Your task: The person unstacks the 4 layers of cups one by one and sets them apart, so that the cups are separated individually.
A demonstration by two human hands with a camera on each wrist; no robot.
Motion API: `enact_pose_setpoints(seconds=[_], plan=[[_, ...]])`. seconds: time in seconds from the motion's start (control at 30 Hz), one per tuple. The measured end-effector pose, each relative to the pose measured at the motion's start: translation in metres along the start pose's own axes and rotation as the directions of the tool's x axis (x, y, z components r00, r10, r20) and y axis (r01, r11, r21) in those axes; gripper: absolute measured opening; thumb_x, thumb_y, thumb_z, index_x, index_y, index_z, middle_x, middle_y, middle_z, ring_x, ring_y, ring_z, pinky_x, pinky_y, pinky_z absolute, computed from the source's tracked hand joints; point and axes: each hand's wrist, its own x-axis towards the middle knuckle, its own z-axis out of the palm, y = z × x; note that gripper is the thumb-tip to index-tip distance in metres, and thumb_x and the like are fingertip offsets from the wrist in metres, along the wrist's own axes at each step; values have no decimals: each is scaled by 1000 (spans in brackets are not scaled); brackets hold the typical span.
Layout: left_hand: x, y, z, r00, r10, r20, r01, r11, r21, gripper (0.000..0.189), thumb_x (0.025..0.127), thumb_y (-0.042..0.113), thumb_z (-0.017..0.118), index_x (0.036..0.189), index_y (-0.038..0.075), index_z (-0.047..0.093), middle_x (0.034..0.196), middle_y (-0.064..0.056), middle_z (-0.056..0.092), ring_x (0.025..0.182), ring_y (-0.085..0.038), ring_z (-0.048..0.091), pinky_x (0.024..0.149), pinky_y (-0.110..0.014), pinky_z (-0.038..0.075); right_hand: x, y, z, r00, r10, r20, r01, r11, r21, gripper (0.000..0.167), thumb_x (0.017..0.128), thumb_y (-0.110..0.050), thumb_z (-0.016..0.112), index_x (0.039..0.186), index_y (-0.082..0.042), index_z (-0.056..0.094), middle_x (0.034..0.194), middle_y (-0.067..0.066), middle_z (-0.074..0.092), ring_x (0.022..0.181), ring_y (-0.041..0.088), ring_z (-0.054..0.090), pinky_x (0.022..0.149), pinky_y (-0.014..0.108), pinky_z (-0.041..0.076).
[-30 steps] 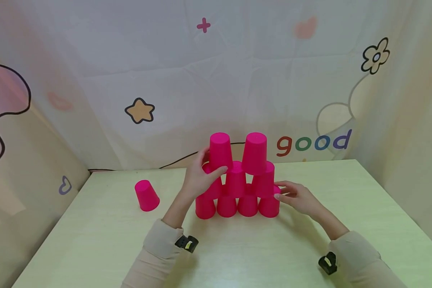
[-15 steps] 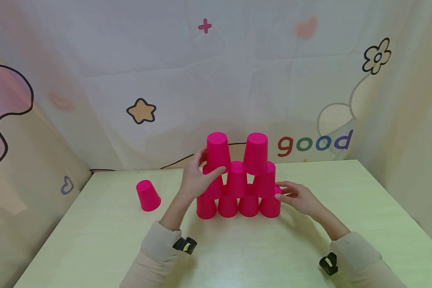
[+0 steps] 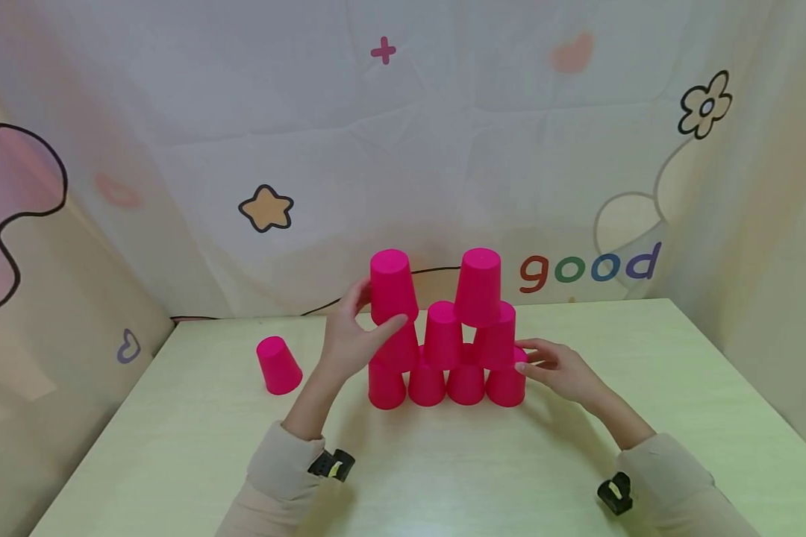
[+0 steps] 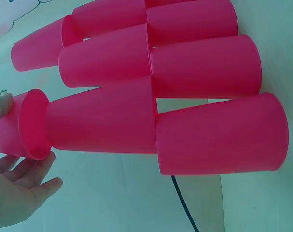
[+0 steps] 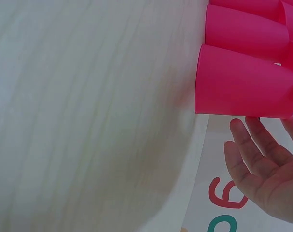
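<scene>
My left hand point(image 3: 349, 339) grips a pink cup point(image 3: 394, 287), thumb in front and fingers behind. In the left wrist view its open rim tilts toward the left cup of the middle row point(image 4: 103, 118), close above that cup's base. My right hand point(image 3: 560, 373) is at the right-end cup of the bottom row point(image 3: 506, 389). Its thumb and index fingertip lie at that cup's upper side, while the other fingers point(image 5: 250, 145) extend loosely beside it. Another upside-down cup point(image 3: 479, 289) stands on the middle row's centre cup point(image 3: 443, 339) and right cup point(image 3: 500, 341).
A single upside-down pink cup point(image 3: 279, 367) stands on the light wooden table point(image 3: 443, 470), left of the stack. Printed cloth point(image 3: 443, 164) hangs behind the table and at both sides. Black bands point(image 3: 332, 465) sit at both wrists.
My left hand has shifted left with the pink cup, away from the other top-row cup. The right hand stays at the bottom-row end cup.
</scene>
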Motion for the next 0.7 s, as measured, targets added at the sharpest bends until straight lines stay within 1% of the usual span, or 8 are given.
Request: enact_pose_setpoints(seconds=[0.27,0.43,0.53,0.7], plan=[[-6,-5,-11,999,25,-21,-24,999,22,61,76,17,74,129,9,44,116,-4,55,105,-18,52,89,-39,44,0,2,1,1000,11,-3,-11,1000,11,53,86,-29,61,130,-5,45,122,20,51,105,36,53,80,44,50],[-10,-6,-18,999,20,-28,-19,1000,23,63,75,17,74,130,9,43,119,-4,54,108,-19,51,91,-40,44,-1,1,2,1000,16,-6,-16,1000,18,55,86,-31,61,131,-5,45,122,19,51,105,36,53,81,45,49],[-13,-6,-24,999,7,-35,-6,999,31,63,75,16,74,130,9,43,120,-5,53,109,-20,50,92,-41,43,-1,1,2,1000,15,-8,-15,1000,16,54,86,-31,61,131,-5,45,122,20,51,105,36,52,81,45,49],[-17,-7,-33,998,-48,-37,49,998,32,63,76,19,74,131,11,43,122,-4,52,112,-21,49,94,-41,42,-2,-1,2,1000,12,-9,-12,1000,11,53,87,-29,61,131,-5,45,122,20,51,105,36,53,81,45,49]])
